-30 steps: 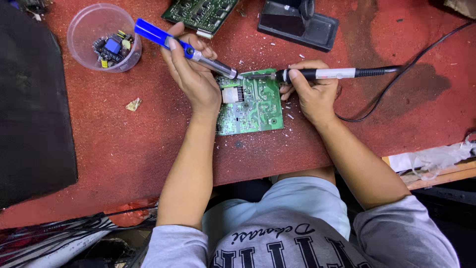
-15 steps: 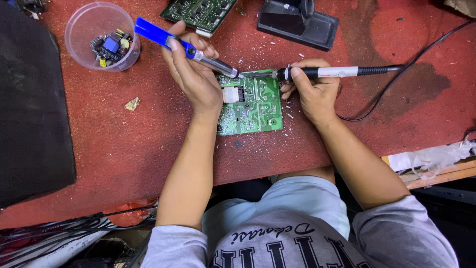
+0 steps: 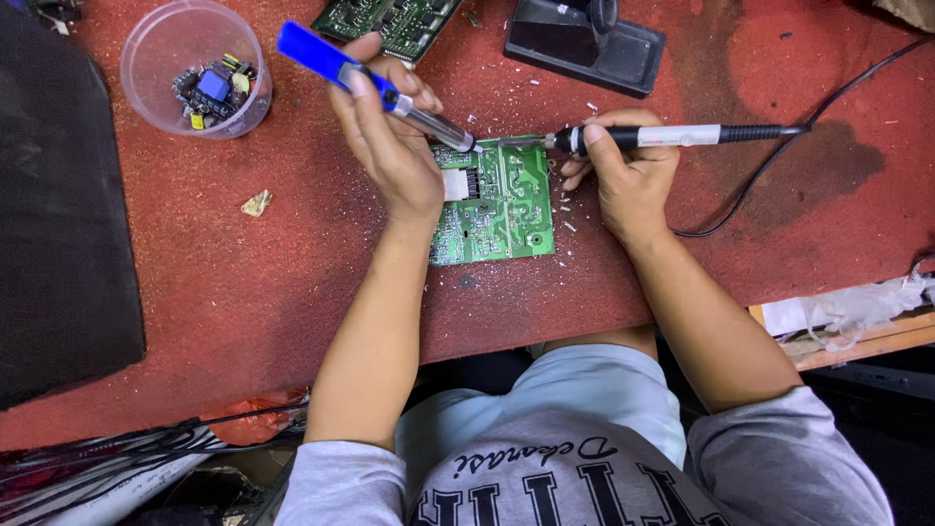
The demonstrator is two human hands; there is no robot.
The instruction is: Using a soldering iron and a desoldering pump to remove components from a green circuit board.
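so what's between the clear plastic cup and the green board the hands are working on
In the head view, the left hand with its blue desoldering pump lies between the cup and the board; lower down, a small pale scrap sits on the red table.

Green PCB (image 3: 502, 205) flat on red bench, solder side up. Blue desoldering pump (image 3: 375, 83) & soldering iron (image 3: 672, 135) tips meet at its top edge.

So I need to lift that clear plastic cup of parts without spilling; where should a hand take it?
Take the clear cup by its round side wall, just under the rim, with the hand coming from above. It stands upright and open-topped on the red table, loose components in the bottom, and bare table lies around it, so keeping it level seems safest.
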